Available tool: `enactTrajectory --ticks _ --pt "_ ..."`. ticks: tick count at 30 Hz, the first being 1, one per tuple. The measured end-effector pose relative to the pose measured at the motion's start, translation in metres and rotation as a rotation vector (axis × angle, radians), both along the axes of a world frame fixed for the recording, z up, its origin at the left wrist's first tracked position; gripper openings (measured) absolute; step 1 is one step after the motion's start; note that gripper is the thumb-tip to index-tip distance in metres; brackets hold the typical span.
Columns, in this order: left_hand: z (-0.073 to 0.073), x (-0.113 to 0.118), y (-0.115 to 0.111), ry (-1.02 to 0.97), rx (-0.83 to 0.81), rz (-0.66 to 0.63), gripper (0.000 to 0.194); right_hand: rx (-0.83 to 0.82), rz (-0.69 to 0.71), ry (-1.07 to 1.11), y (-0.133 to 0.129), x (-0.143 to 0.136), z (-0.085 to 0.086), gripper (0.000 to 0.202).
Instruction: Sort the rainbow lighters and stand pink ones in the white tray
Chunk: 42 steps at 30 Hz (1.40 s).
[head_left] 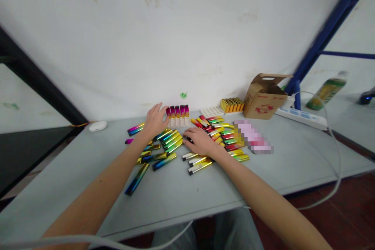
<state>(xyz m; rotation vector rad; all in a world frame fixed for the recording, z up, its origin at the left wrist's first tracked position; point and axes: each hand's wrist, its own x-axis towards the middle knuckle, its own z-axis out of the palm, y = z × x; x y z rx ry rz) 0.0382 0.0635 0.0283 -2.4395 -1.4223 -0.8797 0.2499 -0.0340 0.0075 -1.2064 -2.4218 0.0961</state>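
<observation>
On the worktop [73,179], my left hand [154,120], fingers spread, touches the tray [178,122] of upright lighters [177,111]. My right hand [199,140] lies flat, pinching nothing, on the loose lighters [171,140]. Risk: a nudge could topple the standing row.

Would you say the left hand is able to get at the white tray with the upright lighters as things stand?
Probably yes: the left hand already lies beside the white tray of upright lighters, with nothing between them.

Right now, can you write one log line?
left hand: on white slotted tray | right hand: on shiny rainbow metallic lighters | grey table
</observation>
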Motion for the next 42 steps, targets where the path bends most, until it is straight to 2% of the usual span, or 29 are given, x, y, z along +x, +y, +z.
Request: enactTrajectory --ticks 3,6,10,13,17,20,30,35,42 --pt "0.002 -0.007 -0.015 -0.101 -0.053 -0.013 0.046 0.006 -0.008 -0.007 -0.001 0.0 0.0 0.029" --pt "0.006 -0.019 -0.041 -0.106 -0.111 -0.07 0.036 0.011 -0.007 -0.006 -0.001 -0.001 0.0 0.031" --pt "0.011 -0.036 -0.079 -0.249 0.027 -0.05 0.024 0.002 -0.007 -0.011 -0.002 0.0 0.001 0.031" --pt "0.01 -0.046 -0.09 -0.341 0.078 0.037 0.02 -0.011 -0.006 -0.02 -0.002 0.0 0.001 0.032" --pt "0.002 -0.056 -0.081 -0.389 -0.004 0.13 0.024 -0.018 -0.015 -0.013 -0.002 0.0 -0.001 0.032" --pt "-0.004 -0.061 -0.073 -0.345 -0.106 0.172 0.03 -0.008 -0.013 0.001 -0.002 0.0 -0.003 0.03" --pt "-0.008 -0.077 -0.066 -0.173 -0.262 0.357 0.056 -0.008 -0.009 0.002 -0.002 0.0 -0.004 0.031" --pt "-0.013 -0.081 -0.063 -0.122 -0.31 0.324 0.063 0.005 -0.001 0.01 -0.003 0.0 -0.004 0.029" --pt "-0.024 -0.09 -0.052 -0.096 -0.267 0.317 0.062 0.014 -0.001 0.015 -0.002 0.0 -0.006 0.029"
